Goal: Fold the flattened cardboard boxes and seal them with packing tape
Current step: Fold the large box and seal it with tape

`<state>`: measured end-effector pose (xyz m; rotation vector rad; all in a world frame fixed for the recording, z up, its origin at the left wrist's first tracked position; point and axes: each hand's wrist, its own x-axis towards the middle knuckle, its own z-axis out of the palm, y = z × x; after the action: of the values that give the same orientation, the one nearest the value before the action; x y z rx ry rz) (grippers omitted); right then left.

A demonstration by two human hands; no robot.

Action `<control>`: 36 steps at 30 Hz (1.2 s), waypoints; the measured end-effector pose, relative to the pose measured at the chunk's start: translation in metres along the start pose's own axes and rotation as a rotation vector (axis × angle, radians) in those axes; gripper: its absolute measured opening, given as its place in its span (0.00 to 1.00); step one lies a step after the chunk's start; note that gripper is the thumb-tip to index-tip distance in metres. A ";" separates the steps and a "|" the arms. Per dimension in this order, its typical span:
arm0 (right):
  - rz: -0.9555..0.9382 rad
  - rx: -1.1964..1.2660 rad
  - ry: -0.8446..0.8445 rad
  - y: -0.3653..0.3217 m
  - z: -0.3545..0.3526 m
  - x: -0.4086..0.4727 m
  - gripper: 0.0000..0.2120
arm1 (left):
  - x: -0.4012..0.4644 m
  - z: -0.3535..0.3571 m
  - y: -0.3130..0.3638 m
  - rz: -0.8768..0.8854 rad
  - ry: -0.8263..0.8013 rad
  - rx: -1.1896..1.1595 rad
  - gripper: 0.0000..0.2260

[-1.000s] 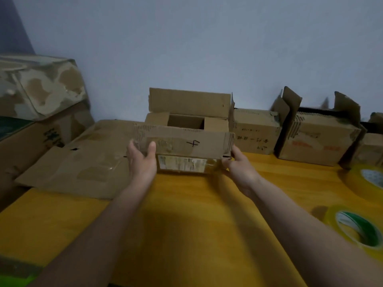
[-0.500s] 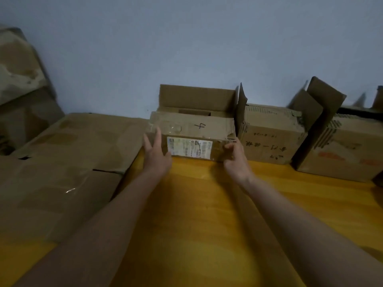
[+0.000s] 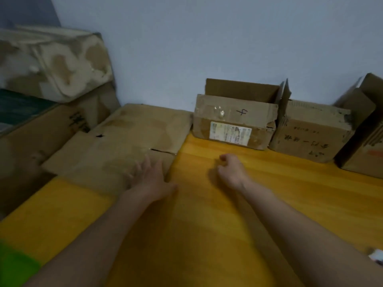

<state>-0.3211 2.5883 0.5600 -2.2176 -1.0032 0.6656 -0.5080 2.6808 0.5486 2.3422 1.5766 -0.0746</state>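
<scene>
Both forearms reach forward. The left hand [image 3: 152,179] is blurred, fingers seemingly spread flat. The right hand [image 3: 232,170] hangs loosely curled, holding nothing.

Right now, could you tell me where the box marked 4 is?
In the head view, the box marked 4 stands against the wall, between the flattened cardboard on its left and another box on its right.

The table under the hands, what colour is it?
Bright yellow-orange wood table, seen best in the head view.
</scene>
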 end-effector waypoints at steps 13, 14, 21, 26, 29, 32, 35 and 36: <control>0.261 0.645 -0.222 -0.109 0.126 -0.085 0.04 | -0.114 -0.004 -0.100 0.048 -0.073 -0.074 0.40; 0.248 0.638 -0.235 -0.113 0.127 -0.089 0.02 | -0.118 -0.008 -0.104 0.052 -0.034 -0.088 0.38; 0.207 0.938 -0.446 -0.101 0.101 -0.109 0.13 | -0.131 -0.045 -0.113 0.204 0.023 -0.103 0.44; 0.117 0.592 -0.534 -0.064 0.055 -0.126 0.12 | -0.144 -0.073 -0.080 0.226 -0.156 -0.244 0.21; 0.083 0.642 -0.618 -0.048 0.026 -0.152 0.09 | -0.142 -0.067 -0.056 0.282 -0.006 -0.195 0.25; 0.069 0.699 -0.568 -0.028 0.003 -0.178 0.18 | -0.141 -0.047 -0.030 0.275 -0.077 -0.184 0.38; 0.070 0.881 -0.397 -0.001 -0.021 -0.196 0.17 | -0.146 -0.029 0.004 0.285 -0.079 -0.195 0.41; 0.059 0.933 -0.318 0.005 -0.032 -0.201 0.11 | -0.150 -0.024 0.016 0.300 -0.071 -0.207 0.41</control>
<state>-0.4159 2.4171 0.6167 -1.3416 -0.5703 1.2338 -0.5556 2.5479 0.6078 2.3525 1.1271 0.0703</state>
